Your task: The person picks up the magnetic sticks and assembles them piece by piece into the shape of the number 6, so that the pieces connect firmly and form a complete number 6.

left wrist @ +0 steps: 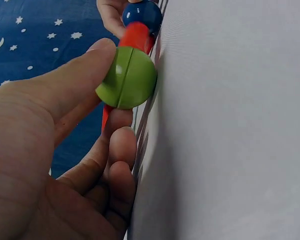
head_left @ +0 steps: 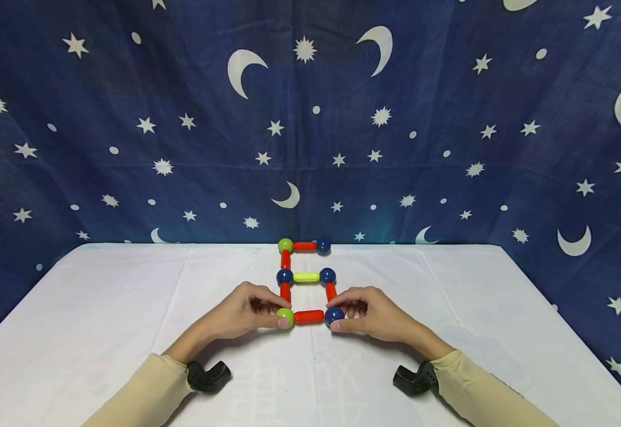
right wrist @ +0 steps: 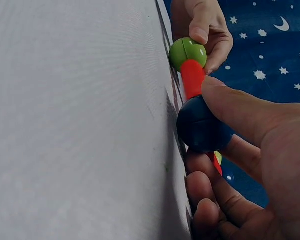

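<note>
Balls and rods joined into a figure-six shape lie flat on the white table. My left hand [head_left: 248, 312] pinches the near-left green ball [left wrist: 127, 77] between thumb and fingers. The near-right dark blue ball [right wrist: 202, 124] is pinched by my right hand [head_left: 371, 314]. A red rod [head_left: 309, 317] spans these two balls. Red rods rise from both to a middle pair of blue balls, left [head_left: 284, 277] and right [head_left: 328, 276], bridged by a yellow-green rod [head_left: 306, 277]. Farther up, another red rod [head_left: 286, 260] leads to a green ball [head_left: 285, 245], then a red rod [head_left: 304, 246] and a blue ball [head_left: 323, 246].
A white cloth covers the table [head_left: 129, 296]. Behind it hangs a dark blue curtain [head_left: 310, 136] printed with moons and stars. Black wrist mounts, left [head_left: 209, 378] and right [head_left: 416, 379], sit at the sleeve cuffs.
</note>
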{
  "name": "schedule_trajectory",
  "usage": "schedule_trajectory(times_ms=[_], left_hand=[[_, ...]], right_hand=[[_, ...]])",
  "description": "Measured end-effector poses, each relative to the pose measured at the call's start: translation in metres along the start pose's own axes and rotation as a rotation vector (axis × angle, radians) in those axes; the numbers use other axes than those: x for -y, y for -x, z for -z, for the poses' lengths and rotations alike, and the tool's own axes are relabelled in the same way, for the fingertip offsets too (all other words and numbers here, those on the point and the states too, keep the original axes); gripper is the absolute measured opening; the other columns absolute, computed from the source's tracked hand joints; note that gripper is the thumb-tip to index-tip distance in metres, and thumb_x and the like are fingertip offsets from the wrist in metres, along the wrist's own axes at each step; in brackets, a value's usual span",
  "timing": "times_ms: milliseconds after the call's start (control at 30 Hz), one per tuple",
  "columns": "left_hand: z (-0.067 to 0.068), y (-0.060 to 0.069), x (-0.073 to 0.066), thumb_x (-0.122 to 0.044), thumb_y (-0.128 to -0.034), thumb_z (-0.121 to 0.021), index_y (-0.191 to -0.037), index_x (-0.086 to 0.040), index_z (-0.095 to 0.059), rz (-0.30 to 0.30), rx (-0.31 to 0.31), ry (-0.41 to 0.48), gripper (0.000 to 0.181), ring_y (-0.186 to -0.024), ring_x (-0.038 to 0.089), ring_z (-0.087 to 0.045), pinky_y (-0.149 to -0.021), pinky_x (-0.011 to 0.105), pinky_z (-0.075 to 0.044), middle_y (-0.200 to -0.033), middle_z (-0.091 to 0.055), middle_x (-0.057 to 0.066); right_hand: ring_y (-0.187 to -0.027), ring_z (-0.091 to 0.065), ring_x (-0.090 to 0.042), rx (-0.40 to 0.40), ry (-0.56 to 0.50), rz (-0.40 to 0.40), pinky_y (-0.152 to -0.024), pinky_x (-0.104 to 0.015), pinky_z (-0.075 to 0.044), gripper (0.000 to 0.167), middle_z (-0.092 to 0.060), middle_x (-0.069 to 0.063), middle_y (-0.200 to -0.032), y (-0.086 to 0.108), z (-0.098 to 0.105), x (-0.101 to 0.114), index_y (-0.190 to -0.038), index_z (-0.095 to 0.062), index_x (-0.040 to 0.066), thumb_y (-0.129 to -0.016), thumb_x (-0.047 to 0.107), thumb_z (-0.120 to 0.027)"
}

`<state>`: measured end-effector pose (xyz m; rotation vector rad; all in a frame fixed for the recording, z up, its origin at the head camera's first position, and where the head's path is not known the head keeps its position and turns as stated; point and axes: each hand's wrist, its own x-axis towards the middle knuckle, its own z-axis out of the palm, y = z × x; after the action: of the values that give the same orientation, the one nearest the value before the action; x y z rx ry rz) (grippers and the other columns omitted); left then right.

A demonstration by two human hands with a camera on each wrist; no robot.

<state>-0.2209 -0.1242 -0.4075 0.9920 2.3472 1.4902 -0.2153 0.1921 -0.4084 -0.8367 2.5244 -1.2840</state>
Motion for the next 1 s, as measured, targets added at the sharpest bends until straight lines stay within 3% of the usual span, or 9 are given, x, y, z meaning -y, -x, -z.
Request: schedule_trajectory(times_ms=[467,633,800,1000], left_hand=[[-0.001,0.002,0.002,-0.017,-0.0819,-0.086,-0.107,-0.012,-0.08,0.014,0.002,0.005,0.026,-0.072,0.015,-0.054,-0.062,0.022,-0.041,-0.08,-0.064,-0.002],[-0.001,0.001,0.002,-0.017,-0.0815,-0.087,-0.108,-0.012,-0.08,0.023,-0.003,0.009,0.027,-0.072,0.015,-0.054,-0.062,0.022,-0.041,-0.081,-0.065,-0.002],[0.0,0.001,0.002,-0.016,-0.0814,-0.087,-0.109,-0.011,-0.079,0.035,-0.004,0.012,0.029,-0.072,0.016,-0.054,-0.062,0.022,-0.041,-0.082,-0.066,-0.002],[0.0,0.0,0.003,-0.015,-0.0815,-0.087,-0.109,-0.011,-0.079,0.027,-0.003,0.009,0.029,-0.071,0.015,-0.054,-0.061,0.022,-0.042,-0.081,-0.066,-0.002]], right_hand=[[-0.076,-0.057,-0.015,-0.002,-0.01,-0.001,-0.065,-0.024,-0.045,0.032,-0.064,0.003,-0.087,-0.002,0.002,0.001,-0.112,-0.076,0.015,-0.085,0.029,-0.085],[-0.072,-0.057,-0.017,-0.104,-0.029,0.01,-0.063,-0.025,-0.046,0.023,-0.065,0.002,-0.082,-0.01,0.005,0.0,-0.108,-0.077,0.012,-0.088,0.023,-0.081],[-0.07,-0.06,-0.02,-0.242,-0.053,-0.05,-0.057,-0.028,-0.05,0.023,-0.068,-0.004,-0.087,-0.029,0.008,-0.001,-0.111,-0.076,0.008,-0.09,0.018,-0.078],[-0.081,-0.06,-0.017,-0.256,0.046,-0.142,-0.071,-0.031,-0.05,0.031,-0.07,-0.003,-0.101,-0.051,0.009,0.0,-0.119,-0.074,0.009,-0.09,0.02,-0.078]])
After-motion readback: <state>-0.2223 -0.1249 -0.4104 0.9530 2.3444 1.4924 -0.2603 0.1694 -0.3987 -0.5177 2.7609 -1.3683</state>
